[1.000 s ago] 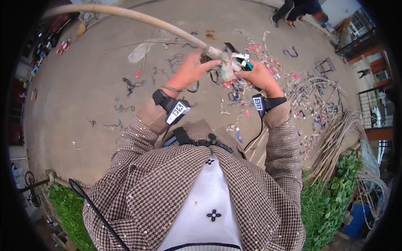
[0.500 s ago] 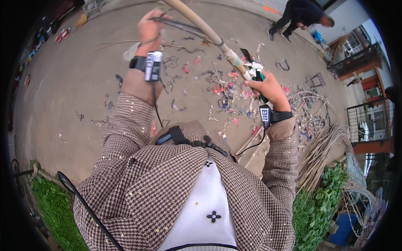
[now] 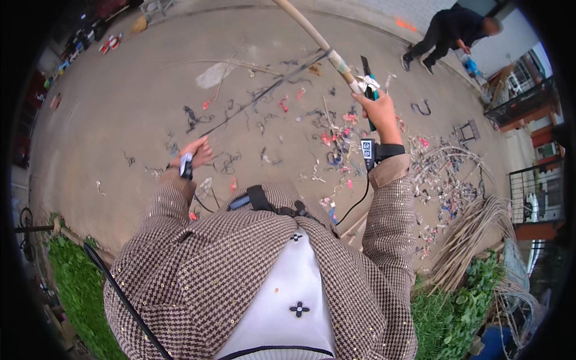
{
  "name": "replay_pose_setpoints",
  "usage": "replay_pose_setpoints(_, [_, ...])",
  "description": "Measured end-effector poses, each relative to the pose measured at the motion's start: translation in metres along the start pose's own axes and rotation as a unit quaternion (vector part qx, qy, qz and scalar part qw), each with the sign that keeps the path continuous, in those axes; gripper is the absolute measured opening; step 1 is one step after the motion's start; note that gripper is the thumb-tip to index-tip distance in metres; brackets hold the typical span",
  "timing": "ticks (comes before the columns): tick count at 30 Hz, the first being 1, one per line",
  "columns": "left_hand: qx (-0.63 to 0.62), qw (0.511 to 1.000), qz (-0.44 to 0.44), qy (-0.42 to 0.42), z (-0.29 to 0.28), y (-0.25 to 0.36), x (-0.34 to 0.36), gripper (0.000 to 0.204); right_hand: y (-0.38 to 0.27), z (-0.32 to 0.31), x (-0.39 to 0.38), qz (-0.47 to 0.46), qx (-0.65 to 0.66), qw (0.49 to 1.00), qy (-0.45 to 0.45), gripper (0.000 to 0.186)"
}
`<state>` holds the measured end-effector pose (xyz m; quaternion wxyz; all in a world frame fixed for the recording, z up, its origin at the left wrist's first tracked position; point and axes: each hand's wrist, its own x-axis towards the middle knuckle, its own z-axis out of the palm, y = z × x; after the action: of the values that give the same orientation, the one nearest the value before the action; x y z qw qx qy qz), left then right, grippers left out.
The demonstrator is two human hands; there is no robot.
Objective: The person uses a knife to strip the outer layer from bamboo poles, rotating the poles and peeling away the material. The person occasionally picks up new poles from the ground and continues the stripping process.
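Above the grey ground, ahead of the wearer's chest, a pale tan pole is held aslant, its near end dressed in white wrapping below a faint greenish band. That end and a green-and-black cutter are grasped together by the right hand. From the pole a thin dark strip is stretched straight to the curled fingers of the left hand, by which it appears gripped. Room is bordered by plants at lower left and stick bundles at right; scraps are strewn between.
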<state>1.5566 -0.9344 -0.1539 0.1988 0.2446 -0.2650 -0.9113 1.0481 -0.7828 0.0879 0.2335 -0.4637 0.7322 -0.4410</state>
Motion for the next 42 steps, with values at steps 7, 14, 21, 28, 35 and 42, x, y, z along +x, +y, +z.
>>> replay_pose_setpoints(7, [-0.067,0.778,0.134,0.610,-0.122,-0.085,-0.201,0.009,0.011,0.011,0.037,-0.004,-0.034,0.999,0.008,0.035])
replay_pose_setpoints(14, [0.177,0.928,-0.102,0.312,0.063,-0.050,-0.001,0.035,0.025,0.023,0.050,-0.005,-0.069,0.996,-0.059,0.034])
replay_pose_setpoints(21, [0.751,0.586,-0.240,0.188,0.108,-0.007,0.028,0.030,0.021,0.024,0.041,0.000,-0.098,0.995,-0.034,0.036])
replay_pose_setpoints(28, [0.778,0.451,0.437,0.011,0.260,0.019,0.126,0.015,0.024,0.019,0.040,0.012,-0.069,0.996,-0.057,0.037])
replay_pose_setpoints(35, [0.872,0.032,0.486,-0.057,0.396,0.092,0.150,0.023,0.027,0.014,0.037,0.021,0.014,0.995,-0.095,0.031])
replay_pose_setpoints(42, [0.881,0.101,0.434,-0.160,0.396,0.106,0.167,0.011,0.036,0.014,0.035,0.033,0.066,0.993,-0.097,0.027])
